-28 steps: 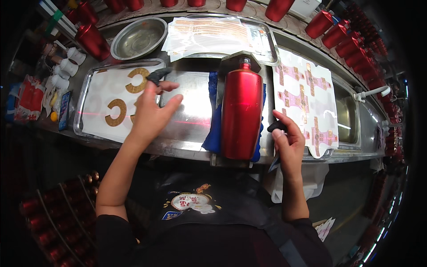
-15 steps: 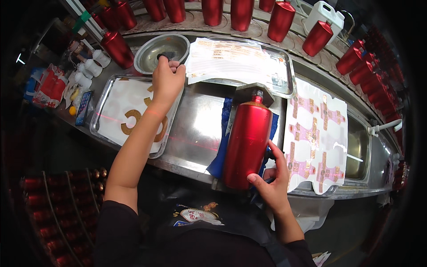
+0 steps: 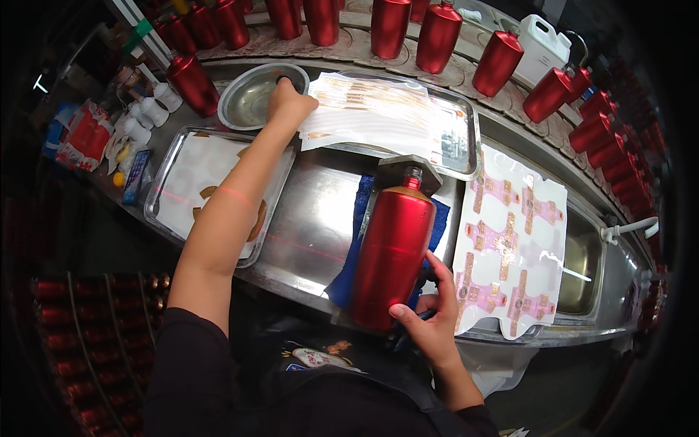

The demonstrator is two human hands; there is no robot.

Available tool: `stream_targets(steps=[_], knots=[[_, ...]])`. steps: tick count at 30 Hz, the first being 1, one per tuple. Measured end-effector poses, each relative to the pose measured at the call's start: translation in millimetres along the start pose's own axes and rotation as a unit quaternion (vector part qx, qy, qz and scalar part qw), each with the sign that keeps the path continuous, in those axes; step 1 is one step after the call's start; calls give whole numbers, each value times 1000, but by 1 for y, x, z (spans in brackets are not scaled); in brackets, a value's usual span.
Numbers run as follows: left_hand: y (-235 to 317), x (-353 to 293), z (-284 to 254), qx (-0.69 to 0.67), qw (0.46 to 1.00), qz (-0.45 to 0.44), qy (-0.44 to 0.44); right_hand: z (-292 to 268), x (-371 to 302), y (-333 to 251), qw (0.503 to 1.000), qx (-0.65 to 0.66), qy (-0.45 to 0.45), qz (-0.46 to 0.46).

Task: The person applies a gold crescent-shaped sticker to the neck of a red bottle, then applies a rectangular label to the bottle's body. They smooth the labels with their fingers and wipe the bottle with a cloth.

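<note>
A glossy red bottle (image 3: 393,255) lies with its neck pointing away from me, in a holder with a metal neck plate (image 3: 408,175) and blue cloth (image 3: 348,273) beneath. My right hand (image 3: 433,313) grips its lower right side near the base, thumb on the bottle. My left hand (image 3: 290,105) is closed over the right rim of a metal bowl (image 3: 231,109) of liquid. A small dark object (image 3: 283,79) shows at its fingertips; its kind is unclear. Right beside that hand lie white sheets with gold strips (image 3: 364,109) on a metal tray (image 3: 470,167).
Gold curved decals (image 3: 207,192) lie on a tray (image 3: 156,197) at left, partly behind my forearm. Pink-and-gold decal sheets (image 3: 510,247) lie at right, beside a sink (image 3: 588,269). Red bottles (image 3: 439,36) stand along a curved conveyor (image 3: 349,47) at the back, near a white jug (image 3: 542,49).
My left hand has moved from inside the bowl to its right rim, beside the gold-strip sheets. The conveyor's bottles have shifted right. My right hand keeps its hold on the red bottle.
</note>
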State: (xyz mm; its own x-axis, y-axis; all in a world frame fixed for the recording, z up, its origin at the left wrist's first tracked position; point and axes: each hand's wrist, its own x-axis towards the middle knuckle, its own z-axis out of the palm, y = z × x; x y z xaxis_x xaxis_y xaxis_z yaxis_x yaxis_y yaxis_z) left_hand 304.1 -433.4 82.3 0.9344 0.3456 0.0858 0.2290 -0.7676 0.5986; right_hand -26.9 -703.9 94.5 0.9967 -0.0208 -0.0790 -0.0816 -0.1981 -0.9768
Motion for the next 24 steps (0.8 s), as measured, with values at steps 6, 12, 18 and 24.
stream_targets(steps=[6, 12, 18, 24], knots=[[11, -13, -22, 83, 989, 109, 64, -9, -2, 1, 1000, -28, 9, -11], [87, -81, -47, -108, 909, 401, -32, -34, 34, -28, 987, 24, 142, -68], [159, -195, -98, -355, 773, 478, -220, -66, 96, -86, 988, 32, 45, -143], [110, -216, -89, -431, 810, 369, -150, -81, 50, -87, 993, 92, -72, 24]])
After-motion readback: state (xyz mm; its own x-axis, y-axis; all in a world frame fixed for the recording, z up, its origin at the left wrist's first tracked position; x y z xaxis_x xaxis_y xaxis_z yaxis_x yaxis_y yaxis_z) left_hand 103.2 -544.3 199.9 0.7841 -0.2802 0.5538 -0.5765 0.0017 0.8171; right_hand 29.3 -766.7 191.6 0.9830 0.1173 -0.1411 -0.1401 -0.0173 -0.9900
